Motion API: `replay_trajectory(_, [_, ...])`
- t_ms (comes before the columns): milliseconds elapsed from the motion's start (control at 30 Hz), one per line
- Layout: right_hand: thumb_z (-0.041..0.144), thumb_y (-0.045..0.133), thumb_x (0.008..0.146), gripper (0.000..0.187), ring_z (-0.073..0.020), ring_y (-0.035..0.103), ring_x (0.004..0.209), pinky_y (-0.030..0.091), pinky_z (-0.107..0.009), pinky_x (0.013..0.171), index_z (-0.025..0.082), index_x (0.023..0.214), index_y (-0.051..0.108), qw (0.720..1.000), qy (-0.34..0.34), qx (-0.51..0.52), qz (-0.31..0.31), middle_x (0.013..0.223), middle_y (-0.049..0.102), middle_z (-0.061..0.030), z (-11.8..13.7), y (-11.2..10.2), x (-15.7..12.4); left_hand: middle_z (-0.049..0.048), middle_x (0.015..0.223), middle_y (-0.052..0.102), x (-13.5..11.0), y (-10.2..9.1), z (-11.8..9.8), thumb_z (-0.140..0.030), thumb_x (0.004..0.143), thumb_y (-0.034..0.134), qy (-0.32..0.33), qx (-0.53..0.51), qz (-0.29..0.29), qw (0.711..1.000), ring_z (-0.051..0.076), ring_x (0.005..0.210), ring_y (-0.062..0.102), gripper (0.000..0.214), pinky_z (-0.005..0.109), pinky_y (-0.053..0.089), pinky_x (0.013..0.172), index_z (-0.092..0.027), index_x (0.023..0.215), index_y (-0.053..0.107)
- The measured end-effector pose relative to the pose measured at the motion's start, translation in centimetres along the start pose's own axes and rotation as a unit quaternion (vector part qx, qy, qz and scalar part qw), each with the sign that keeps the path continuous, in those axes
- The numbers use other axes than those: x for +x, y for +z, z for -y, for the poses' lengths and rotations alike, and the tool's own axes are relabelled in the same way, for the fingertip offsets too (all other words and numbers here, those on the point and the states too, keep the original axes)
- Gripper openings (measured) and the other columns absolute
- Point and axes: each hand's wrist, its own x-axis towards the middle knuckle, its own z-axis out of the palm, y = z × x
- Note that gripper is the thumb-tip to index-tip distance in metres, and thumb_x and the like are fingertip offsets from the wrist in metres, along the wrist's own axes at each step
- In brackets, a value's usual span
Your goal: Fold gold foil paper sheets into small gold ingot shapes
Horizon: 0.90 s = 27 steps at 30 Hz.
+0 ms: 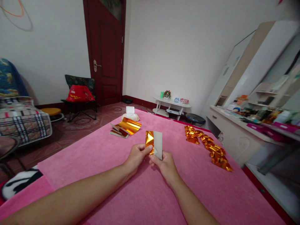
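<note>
Both hands hold one sheet of gold foil paper (pixel 154 142) upright over the pink blanket (pixel 98 162); its gold face shows on the left and its white back on the right. My left hand (pixel 137 155) pinches the sheet's lower left edge between thumb and fingers. My right hand (pixel 164 162) grips its lower right corner. A stack of flat gold sheets (pixel 125 127) lies further back on the left. A row of several folded gold pieces (pixel 208 147) runs along the right side.
A white wipes pack (pixel 130 114) sits behind the stack. A dresser with clutter (pixel 248 125) stands to the right. A chair with a red bag (pixel 79 93), a dark red door (pixel 105 53) and a low white table (pixel 172 104) lie beyond.
</note>
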Motion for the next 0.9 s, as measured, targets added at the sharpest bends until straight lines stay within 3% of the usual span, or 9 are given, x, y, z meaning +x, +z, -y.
replay_trajectory(133, [0.049,0.068,0.069,0.038,-0.0121,0.054,0.047,0.042,-0.024,0.048,0.010,0.070,0.065,0.998,0.042,0.039,0.028,0.056,0.063,-0.0053,-0.4,0.0,0.2,-0.0026,0.049,0.055,0.6,-0.3,-0.1,-0.045,0.075,0.064,0.016,0.030,-0.006,0.999,0.009,0.040,0.048,0.033,0.020,0.035,0.044,-0.013,0.070,0.057])
replay_trajectory(233, [0.060,0.061,0.070,0.050,-0.0139,0.057,0.051,0.042,-0.024,0.049,0.011,0.077,0.066,0.993,0.095,0.066,0.030,0.062,0.064,-0.0059,0.4,-1.1,0.7,-0.0019,0.053,0.056,1.4,-1.4,-0.7,-0.045,0.067,0.071,0.002,0.117,0.011,0.993,0.008,0.045,0.047,0.036,0.019,0.035,0.047,-0.011,0.065,0.058])
replay_trajectory(300, [0.064,0.059,0.070,0.052,-0.0141,0.057,0.053,0.042,-0.024,0.049,0.014,0.083,0.065,0.992,0.100,0.081,0.000,0.064,0.064,-0.0036,1.3,-2.2,0.9,-0.0020,0.053,0.056,1.9,-2.3,-1.6,-0.045,0.062,0.074,-0.054,0.189,0.096,0.976,0.007,0.046,0.045,0.037,0.018,0.032,0.047,-0.011,0.061,0.061])
replay_trajectory(433, [0.050,0.075,0.061,0.046,-0.0129,0.057,0.058,0.041,-0.022,0.053,0.015,0.088,0.065,0.996,0.084,0.022,0.020,0.071,0.066,-0.0022,2.5,-4.2,0.9,-0.0018,0.053,0.057,2.5,-3.4,-4.5,-0.042,0.057,0.077,-0.166,0.302,0.317,0.883,0.010,0.048,0.046,0.031,0.020,0.035,0.047,-0.013,0.062,0.067])
replay_trajectory(533, [0.047,0.074,0.063,0.039,-0.0099,0.053,0.050,0.036,-0.020,0.048,0.012,0.081,0.067,0.986,0.120,-0.055,0.105,0.062,0.064,-0.0020,2.7,-4.5,0.5,-0.0025,0.050,0.057,3.0,-3.1,-6.2,-0.037,0.049,0.082,-0.187,0.352,0.393,0.829,0.010,0.045,0.046,0.028,0.020,0.034,0.045,-0.015,0.058,0.067])
replay_trajectory(600, [0.045,0.072,0.065,0.036,-0.0085,0.050,0.048,0.033,-0.019,0.046,0.011,0.073,0.068,0.981,0.118,-0.081,0.127,0.058,0.062,-0.0016,2.5,-4.2,0.4,-0.0022,0.048,0.057,3.5,-2.7,-6.7,-0.034,0.046,0.083,-0.177,0.381,0.403,0.813,0.010,0.043,0.045,0.025,0.019,0.032,0.042,-0.016,0.055,0.067])
replay_trajectory(700, [0.040,0.076,0.059,0.031,-0.0087,0.048,0.046,0.033,-0.021,0.047,0.011,0.065,0.066,0.989,0.099,-0.066,0.092,0.054,0.061,-0.0009,2.3,-3.7,0.4,-0.0002,0.050,0.061,4.6,-2.4,-6.2,-0.031,0.048,0.082,-0.143,0.376,0.357,0.843,0.009,0.043,0.047,0.023,0.018,0.033,0.041,-0.015,0.058,0.069])
replay_trajectory(800, [0.040,0.076,0.057,0.030,-0.0099,0.050,0.047,0.035,-0.022,0.048,0.012,0.065,0.065,0.996,0.080,-0.025,0.018,0.056,0.063,-0.0017,2.1,-3.6,0.6,0.0018,0.055,0.063,5.2,-2.5,-4.9,-0.035,0.052,0.081,-0.107,0.299,0.227,0.921,0.009,0.044,0.050,0.028,0.019,0.037,0.044,-0.013,0.066,0.070])
replay_trajectory(900, [0.040,0.076,0.057,0.031,-0.0123,0.054,0.052,0.038,-0.024,0.052,0.013,0.067,0.066,0.998,0.060,-0.005,-0.035,0.061,0.066,-0.0041,1.8,-3.8,0.8,0.0020,0.057,0.064,5.1,-2.7,-3.5,-0.037,0.054,0.080,-0.090,0.210,0.119,0.966,0.008,0.044,0.050,0.034,0.018,0.036,0.044,-0.010,0.072,0.069])
